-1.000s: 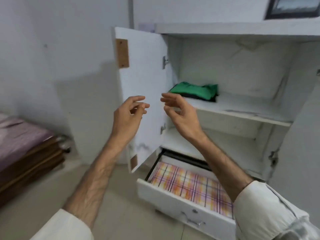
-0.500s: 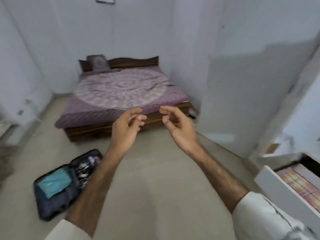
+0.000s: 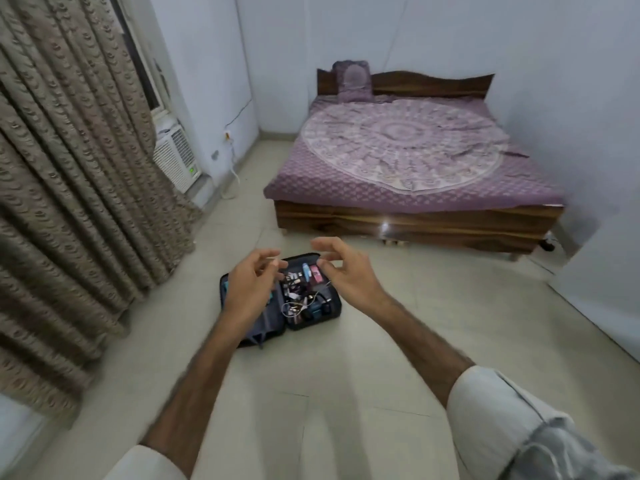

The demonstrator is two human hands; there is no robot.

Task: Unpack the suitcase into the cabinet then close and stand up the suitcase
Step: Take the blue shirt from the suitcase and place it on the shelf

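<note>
A dark suitcase lies open on the floor ahead of me. Its right half holds several small items, among them cables, bottles and a pink pack. A teal cloth shows at the edge of the left half, mostly hidden behind my left hand. My left hand and my right hand are raised in front of me, fingers loosely curled, holding nothing. Both hands hover in the air well short of the suitcase. The cabinet is out of view.
A bed with a purple patterned cover stands beyond the suitcase. A patterned curtain hangs on the left, with an air cooler beside it. A white wall corner juts in at the right. Pale tiled floor lies between me and the suitcase.
My view has swung left from the open cabinet to the room. The suitcase now lies straight ahead behind my hands. Both hands stayed raised and empty.
</note>
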